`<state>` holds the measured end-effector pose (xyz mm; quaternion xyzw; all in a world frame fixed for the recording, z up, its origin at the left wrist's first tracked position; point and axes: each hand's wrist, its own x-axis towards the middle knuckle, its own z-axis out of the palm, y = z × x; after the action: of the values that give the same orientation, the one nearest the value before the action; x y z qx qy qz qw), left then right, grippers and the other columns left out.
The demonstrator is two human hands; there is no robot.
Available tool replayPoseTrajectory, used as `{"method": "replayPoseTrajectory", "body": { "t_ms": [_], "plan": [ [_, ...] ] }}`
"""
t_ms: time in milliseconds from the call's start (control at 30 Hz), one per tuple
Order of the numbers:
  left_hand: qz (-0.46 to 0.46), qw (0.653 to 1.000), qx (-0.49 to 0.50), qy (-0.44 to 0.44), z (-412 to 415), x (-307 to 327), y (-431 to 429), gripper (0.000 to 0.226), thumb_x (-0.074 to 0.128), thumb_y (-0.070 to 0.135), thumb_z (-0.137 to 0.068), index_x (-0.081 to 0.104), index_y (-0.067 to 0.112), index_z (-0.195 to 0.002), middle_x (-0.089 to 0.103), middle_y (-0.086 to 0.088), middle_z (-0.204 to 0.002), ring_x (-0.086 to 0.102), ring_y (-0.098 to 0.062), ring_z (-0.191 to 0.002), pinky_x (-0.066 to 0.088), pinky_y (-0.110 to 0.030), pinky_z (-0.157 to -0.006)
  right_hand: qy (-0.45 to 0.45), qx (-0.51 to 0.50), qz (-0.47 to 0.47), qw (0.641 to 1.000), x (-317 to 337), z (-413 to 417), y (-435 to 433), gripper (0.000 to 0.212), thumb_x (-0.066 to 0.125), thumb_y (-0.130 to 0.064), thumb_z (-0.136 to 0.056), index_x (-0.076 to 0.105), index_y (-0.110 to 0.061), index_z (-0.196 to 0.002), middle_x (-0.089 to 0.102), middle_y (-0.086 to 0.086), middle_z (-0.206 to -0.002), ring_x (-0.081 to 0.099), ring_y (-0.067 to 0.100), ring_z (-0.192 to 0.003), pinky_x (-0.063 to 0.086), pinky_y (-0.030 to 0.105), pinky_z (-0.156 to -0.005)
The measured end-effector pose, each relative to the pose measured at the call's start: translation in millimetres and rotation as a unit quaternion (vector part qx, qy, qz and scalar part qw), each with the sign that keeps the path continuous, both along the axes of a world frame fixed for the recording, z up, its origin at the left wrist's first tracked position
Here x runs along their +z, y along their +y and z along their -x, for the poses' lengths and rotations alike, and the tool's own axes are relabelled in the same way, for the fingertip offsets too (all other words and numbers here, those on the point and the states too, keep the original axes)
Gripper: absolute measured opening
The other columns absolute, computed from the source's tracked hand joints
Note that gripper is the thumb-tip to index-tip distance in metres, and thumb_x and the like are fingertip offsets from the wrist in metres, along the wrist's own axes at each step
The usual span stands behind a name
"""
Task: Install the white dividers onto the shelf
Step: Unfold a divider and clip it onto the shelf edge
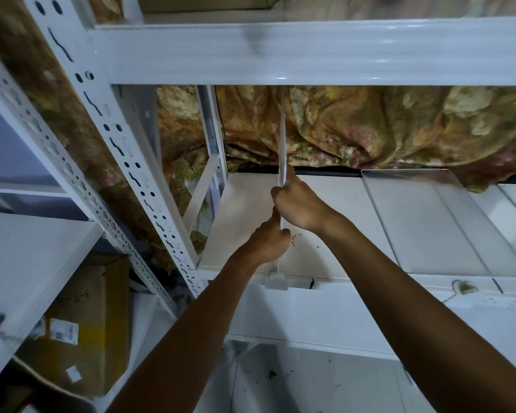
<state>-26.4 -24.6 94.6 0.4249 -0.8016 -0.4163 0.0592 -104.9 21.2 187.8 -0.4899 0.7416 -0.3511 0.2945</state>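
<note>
1. I stand a white divider (pixel 283 138) on edge on the shelf (pixel 242 222). It is seen edge-on as a thin strip rising from the shelf's front lip to the beam (pixel 310 52) above.
2. My left hand (pixel 267 241) grips its front edge low down, fingers (pixel 285 234) curled round it.
3. My right hand (pixel 298 204) grips the same edge just above, fingers (pixel 276 193) wrapped round the strip.
4. At the foot of the divider a small pale clip (pixel 276 282) sits on the shelf's front lip.
5. I judge the panel light, thin and smooth (likely to bow if pushed from one end), so holding the front edge at two close points suits it, with pressure kept straight along the panel.
6. The clip looks small and possibly brittle, so press it gently.
7. A second panel (pixel 429 222) is on the shelf well to the right, and flowered cloth (pixel 370 129) hangs behind.
</note>
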Motion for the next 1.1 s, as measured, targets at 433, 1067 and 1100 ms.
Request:
{"method": "replayPoseTrajectory", "body": {
  "t_ms": [433, 1067, 1100],
  "plan": [
    [-0.009, 0.999, -0.036, -0.006, 2, 1, -2, 0.052, 0.036, 0.023, -0.106, 0.022, 0.009, -0.155, 0.057, -0.019, -0.135, 0.063, -0.023, -0.097, 0.047, -0.025, -0.073, -0.054, -0.015, -0.003, 0.998, -5, 6, -6, 0.051, 0.039, -0.005, -0.092, 0.027, -0.014, -0.142, 0.036, 0.001, -0.075, 0.041, 0.015, -0.062, 0.03, 0.026, -0.052],
    [0.016, 0.997, -0.059, -0.041, 1, -6, -7, 0.041, 0.042, 0.017, -0.105, 0.043, -0.007, -0.138, 0.059, -0.024, -0.13, 0.059, -0.034, -0.117, 0.046, -0.037, -0.099, -0.026, -0.013, 0.009, 1.0, -24, 15, -9, 0.056, 0.037, -0.006, -0.092, 0.024, -0.013, -0.147, 0.013, -0.014, -0.076, 0.028, 0.003, -0.065, 0.025, 0.018, -0.055],
    [0.018, 0.998, -0.051, -0.037, 1, -6, -8, 0.041, 0.044, 0.017, -0.103, 0.044, -0.007, -0.137, 0.06, -0.023, -0.13, 0.059, -0.035, -0.117, 0.046, -0.038, -0.099, -0.026, -0.01, 0.013, 1.0, -25, 12, -9, 0.054, 0.037, -0.007, -0.092, 0.025, -0.019, -0.143, 0.016, -0.014, -0.077, 0.031, 0.004, -0.065, 0.027, 0.018, -0.056]
  ]
}}
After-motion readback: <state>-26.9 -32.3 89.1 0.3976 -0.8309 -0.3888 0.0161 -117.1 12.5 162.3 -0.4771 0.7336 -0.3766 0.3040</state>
